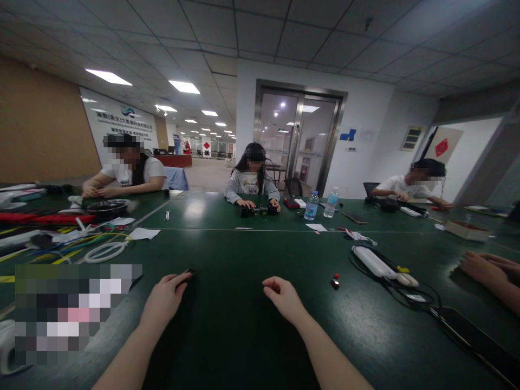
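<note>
Over the dark green table, my left hand (pixel 166 297) is closed, its thumb and forefinger on a small dark object (pixel 189 271). That object is too small to make out its kind. To the right, my right hand (pixel 284 298) hovers with its fingers curled in toward the thumb, and nothing shows in them. Beyond it on the table lies a small red and dark item (pixel 335 281), apart from both hands.
A white power strip (pixel 374 262) with black cables lies on the right, near a dark phone-like slab (pixel 479 341). Coiled cable (pixel 106 251) and loose wires lie left. Two water bottles (pixel 311 206) stand farther back. Several co-workers sit around; one's hands (pixel 483 268) rest at right.
</note>
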{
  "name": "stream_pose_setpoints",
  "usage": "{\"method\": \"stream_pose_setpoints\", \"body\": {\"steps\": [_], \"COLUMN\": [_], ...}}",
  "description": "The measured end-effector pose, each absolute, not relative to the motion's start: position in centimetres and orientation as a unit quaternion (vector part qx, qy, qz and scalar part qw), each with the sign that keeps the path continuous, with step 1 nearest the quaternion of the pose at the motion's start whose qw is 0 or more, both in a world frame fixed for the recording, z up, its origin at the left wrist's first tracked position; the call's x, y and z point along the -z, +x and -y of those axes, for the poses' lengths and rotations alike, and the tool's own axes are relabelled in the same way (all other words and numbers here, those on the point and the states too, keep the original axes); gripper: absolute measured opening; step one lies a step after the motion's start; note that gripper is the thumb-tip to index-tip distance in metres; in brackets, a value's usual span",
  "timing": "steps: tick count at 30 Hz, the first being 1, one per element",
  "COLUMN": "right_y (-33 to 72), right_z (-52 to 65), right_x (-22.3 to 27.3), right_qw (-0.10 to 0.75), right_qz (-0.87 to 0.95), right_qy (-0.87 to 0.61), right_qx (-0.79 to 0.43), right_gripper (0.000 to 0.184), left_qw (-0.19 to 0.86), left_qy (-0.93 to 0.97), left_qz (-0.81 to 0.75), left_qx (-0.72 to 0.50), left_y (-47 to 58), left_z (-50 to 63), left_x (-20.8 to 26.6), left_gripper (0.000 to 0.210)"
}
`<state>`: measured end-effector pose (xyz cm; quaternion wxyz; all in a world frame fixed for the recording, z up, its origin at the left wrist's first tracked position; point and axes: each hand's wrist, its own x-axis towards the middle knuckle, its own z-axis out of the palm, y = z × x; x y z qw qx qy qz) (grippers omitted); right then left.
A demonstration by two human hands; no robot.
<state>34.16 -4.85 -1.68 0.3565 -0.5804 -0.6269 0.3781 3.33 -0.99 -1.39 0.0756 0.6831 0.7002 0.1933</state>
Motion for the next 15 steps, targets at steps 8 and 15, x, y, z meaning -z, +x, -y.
{"method": "stream_pose_setpoints", "body": {"steps": [8,15], "right_y": [34.1,34.0], "right_z": [5.1,5.2], "right_x": [1.9,1.6], "right_qw": [0.334,0.325], "right_qz": [0.643,0.642], "right_qy": [-0.575,-0.584], "right_qx": [-0.380,-0.376], "right_gripper": [0.021,0.022], "left_qw": [0.016,0.010], "left_qy": [0.565,0.553], "left_qz": [-0.807,-0.804], "left_qx": [-0.170,-0.218], "left_y": [0.9,0.5], "left_z": [0.6,0.1], "left_x": [1.6,2.4], "left_gripper": [0.042,0.042]}}
